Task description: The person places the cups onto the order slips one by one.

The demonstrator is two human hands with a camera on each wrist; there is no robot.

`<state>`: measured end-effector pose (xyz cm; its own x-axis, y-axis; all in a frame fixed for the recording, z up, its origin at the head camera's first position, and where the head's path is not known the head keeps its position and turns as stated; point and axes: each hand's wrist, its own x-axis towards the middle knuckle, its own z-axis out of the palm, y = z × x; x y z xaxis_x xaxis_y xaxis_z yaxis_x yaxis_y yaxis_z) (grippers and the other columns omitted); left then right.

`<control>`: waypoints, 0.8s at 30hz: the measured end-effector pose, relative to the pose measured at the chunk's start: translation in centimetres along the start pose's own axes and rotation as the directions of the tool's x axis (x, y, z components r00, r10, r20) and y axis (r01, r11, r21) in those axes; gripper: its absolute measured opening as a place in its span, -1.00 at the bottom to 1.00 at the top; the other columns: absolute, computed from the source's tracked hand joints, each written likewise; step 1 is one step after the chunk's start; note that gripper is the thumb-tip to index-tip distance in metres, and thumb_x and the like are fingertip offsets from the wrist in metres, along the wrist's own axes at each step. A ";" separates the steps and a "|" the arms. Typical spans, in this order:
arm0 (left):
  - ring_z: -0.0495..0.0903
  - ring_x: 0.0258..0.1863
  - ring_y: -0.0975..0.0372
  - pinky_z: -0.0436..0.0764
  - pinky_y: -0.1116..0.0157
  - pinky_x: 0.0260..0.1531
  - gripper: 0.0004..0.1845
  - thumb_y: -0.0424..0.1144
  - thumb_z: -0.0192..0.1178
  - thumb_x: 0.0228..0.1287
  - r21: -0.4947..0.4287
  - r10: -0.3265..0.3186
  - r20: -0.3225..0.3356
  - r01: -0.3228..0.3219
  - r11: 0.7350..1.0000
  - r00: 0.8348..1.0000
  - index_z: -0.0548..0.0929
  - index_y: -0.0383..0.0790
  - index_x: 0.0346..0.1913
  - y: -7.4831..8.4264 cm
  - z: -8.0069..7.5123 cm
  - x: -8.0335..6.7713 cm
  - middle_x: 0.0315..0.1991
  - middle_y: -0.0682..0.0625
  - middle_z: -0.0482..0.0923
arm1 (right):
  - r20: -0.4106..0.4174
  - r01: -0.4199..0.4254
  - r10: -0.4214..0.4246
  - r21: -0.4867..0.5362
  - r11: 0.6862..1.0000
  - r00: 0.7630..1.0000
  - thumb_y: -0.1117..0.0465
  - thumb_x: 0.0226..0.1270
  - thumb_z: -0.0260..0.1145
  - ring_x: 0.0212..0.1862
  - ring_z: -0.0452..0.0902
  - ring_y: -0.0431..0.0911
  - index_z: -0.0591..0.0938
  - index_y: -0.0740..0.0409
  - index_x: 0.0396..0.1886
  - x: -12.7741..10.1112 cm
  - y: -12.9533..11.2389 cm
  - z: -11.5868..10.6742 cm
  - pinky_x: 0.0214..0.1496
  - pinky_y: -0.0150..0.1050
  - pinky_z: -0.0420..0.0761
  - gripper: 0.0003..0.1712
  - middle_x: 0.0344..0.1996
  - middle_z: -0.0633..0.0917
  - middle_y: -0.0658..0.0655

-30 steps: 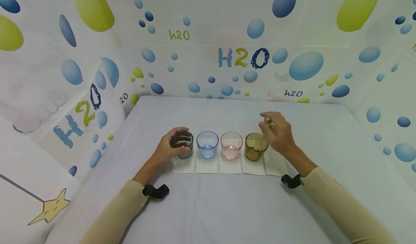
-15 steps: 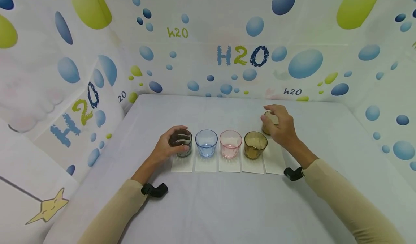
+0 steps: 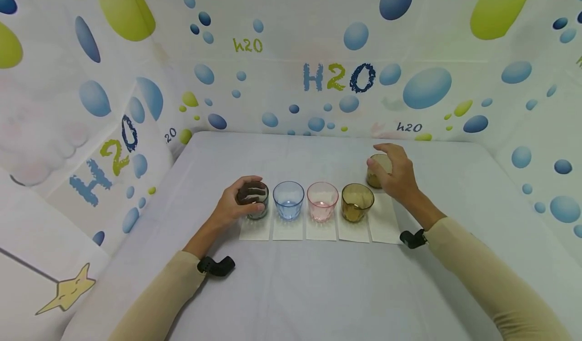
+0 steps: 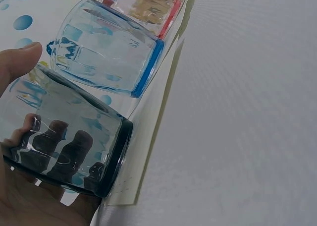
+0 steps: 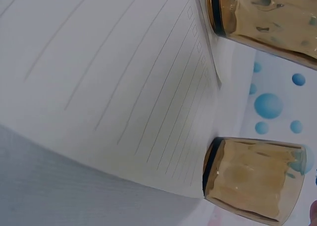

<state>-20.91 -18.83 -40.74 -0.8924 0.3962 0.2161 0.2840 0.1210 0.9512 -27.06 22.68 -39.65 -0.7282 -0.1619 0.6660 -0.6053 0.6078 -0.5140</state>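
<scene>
The small amber ribbed glass tumbler (image 3: 375, 172) stands just beyond the far end of the rightmost white paper card (image 3: 384, 220), at my right hand (image 3: 396, 175). My fingers arch loosely round its rim and wall; whether they actually press the glass I cannot tell. I judge it light, rigid, slick and breakable, best taken round the wall below the rim.

My left hand (image 3: 236, 204) grips the smoky grey glass tumbler (image 3: 255, 198), fingers wrapped round its side. Between them stand a blue glass tumbler (image 3: 288, 200), a pink glass tumbler (image 3: 322, 201) and a darker amber glass tumbler (image 3: 357, 202), each on its own card. The pale grey tablecloth (image 3: 318, 290) looks soft; bubble-printed curtain walls (image 3: 409, 53) close in on three sides.
</scene>
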 end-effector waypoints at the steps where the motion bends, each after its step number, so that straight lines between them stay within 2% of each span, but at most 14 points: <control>1: 0.36 0.15 -0.27 0.33 -0.16 0.18 -0.29 -0.47 0.32 0.05 -0.002 0.002 0.001 -0.002 1.000 1.000 0.26 -0.42 0.28 0.0 0.0 0.0 0.15 -0.40 0.35 | 0.001 -0.003 0.003 0.000 1.000 1.000 0.13 0.26 0.25 0.21 0.35 0.07 0.54 0.25 0.09 0.0 0.1 0.0 0.22 0.12 0.35 -0.55 0.06 0.57 0.19; 9: 0.37 0.15 -0.25 0.34 -0.15 0.18 -0.29 -0.47 0.33 0.05 0.000 0.008 -0.005 -0.008 1.000 1.000 0.27 -0.40 0.29 0.0 0.0 0.0 0.15 -0.38 0.36 | 0.008 -0.030 0.030 -0.017 0.999 1.000 0.11 0.25 0.27 0.22 0.34 0.08 0.52 0.26 0.12 0.2 0.7 0.2 0.24 0.12 0.33 -0.51 0.07 0.56 0.20; 19: 0.39 0.14 -0.23 0.35 -0.16 0.17 -0.28 -0.46 0.34 0.03 0.020 0.004 -0.011 -0.004 1.000 1.000 0.28 -0.38 0.29 0.0 0.1 -0.2 0.15 -0.36 0.37 | 0.058 -0.174 0.176 -0.027 0.984 0.983 -0.04 0.28 0.24 0.29 0.25 0.12 0.44 0.25 0.22 0.3 1.8 0.1 0.29 0.17 0.24 -0.37 0.17 0.48 0.23; 24: 0.40 0.14 -0.21 0.36 -0.15 0.17 -0.27 -0.45 0.35 0.03 0.029 0.006 -0.011 -0.006 1.000 1.000 0.28 -0.37 0.29 -0.1 0.1 -0.2 0.15 -0.34 0.38 | 0.082 -0.214 0.216 -0.035 0.976 0.973 -0.09 0.27 0.24 0.31 0.21 0.12 0.41 0.21 0.27 0.6 2.1 0.2 0.30 0.18 0.20 -0.32 0.22 0.45 0.21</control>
<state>-20.76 -18.83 -40.86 -0.8946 0.3866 0.2242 0.2991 0.1450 0.9431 -28.81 23.68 -40.43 -0.8655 -0.0897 0.4928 -0.4239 0.6554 -0.6252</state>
